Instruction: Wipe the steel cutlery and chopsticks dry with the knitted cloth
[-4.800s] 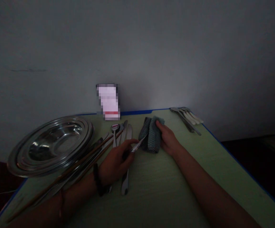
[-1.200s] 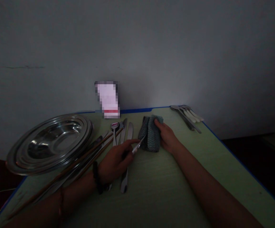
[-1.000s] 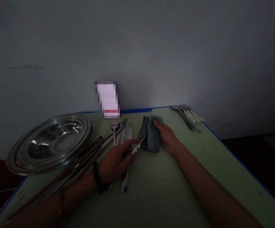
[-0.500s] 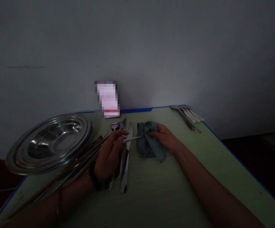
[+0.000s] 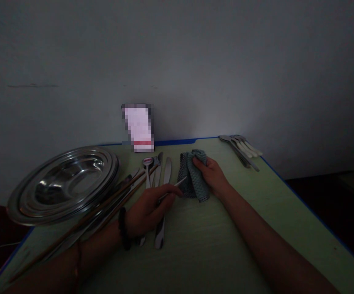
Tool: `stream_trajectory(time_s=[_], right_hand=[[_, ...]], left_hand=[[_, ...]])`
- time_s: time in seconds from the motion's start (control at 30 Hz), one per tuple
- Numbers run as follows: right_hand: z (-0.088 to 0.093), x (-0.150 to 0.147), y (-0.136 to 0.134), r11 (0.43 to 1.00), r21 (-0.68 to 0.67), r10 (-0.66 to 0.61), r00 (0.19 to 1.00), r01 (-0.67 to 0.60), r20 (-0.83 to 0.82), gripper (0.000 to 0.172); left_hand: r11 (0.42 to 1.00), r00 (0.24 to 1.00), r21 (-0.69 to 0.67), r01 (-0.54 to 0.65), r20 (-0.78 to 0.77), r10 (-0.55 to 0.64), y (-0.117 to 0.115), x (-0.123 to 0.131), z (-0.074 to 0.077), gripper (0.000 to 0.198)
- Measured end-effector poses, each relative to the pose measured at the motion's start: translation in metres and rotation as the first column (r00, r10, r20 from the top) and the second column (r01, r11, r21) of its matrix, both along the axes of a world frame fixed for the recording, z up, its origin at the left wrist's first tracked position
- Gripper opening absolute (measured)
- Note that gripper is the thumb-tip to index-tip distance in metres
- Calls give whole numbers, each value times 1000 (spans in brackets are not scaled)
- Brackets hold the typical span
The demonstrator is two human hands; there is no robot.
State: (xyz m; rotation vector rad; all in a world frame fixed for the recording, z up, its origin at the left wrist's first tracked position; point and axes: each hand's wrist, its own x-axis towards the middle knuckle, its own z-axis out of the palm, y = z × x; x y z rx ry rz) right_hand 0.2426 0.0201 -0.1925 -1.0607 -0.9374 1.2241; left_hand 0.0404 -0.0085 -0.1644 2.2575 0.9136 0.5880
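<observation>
My left hand is closed around a slim, pale metal utensil. Most of the utensil lies hidden in my fingers, so its kind does not show. Its free tip reaches to the left side of a grey-green checked cloth. That cloth hangs bunched from my right hand, pinched between thumb and fingers. Beneath and beside my left hand lie a table knife, a spoon and other cutlery, partly covered by the hand.
Stacked steel plates stand at the left, with long wooden chopsticks alongside. A lit phone, blurred out, leans on the wall. Spoons and white-handled cutlery lie at the far right corner. The green table has blue edging.
My left hand has come down and to the right with the utensil, uncovering the spoon's neck. My right hand and the cloth have shifted slightly upward, and the cloth's folds differ.
</observation>
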Motion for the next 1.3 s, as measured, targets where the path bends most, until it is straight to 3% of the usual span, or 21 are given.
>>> stream_trajectory(time_s=[0.17, 0.4, 0.57, 0.67, 1.1, 1.3], right_hand=[[0, 0, 0, 999, 22, 34, 997, -36, 72, 22], [-1, 4, 0, 990, 17, 134, 978, -139, 159, 23], [9, 8, -5, 954, 32, 274, 907, -299, 320, 41], [12, 10, -6, 942, 25, 302, 876, -335, 377, 40], [7, 15, -4, 925, 51, 335, 868, -378, 367, 16], [4, 10, 0, 962, 122, 184, 912, -243, 367, 9]], left_hand=[[988, 988, 0, 156, 7, -156, 1, 1, -2, 20], [979, 979, 50, 199, -64, -195, 1, -1, 0, 30], [980, 980, 85, 181, -93, -173, 1, 0, -1, 34], [980, 981, 91, 175, -102, -166, 1, 0, -1, 33], [985, 983, 68, 161, -103, -154, 1, 0, -3, 33], [992, 987, 17, 126, -99, -124, 2, -1, -5, 32]])
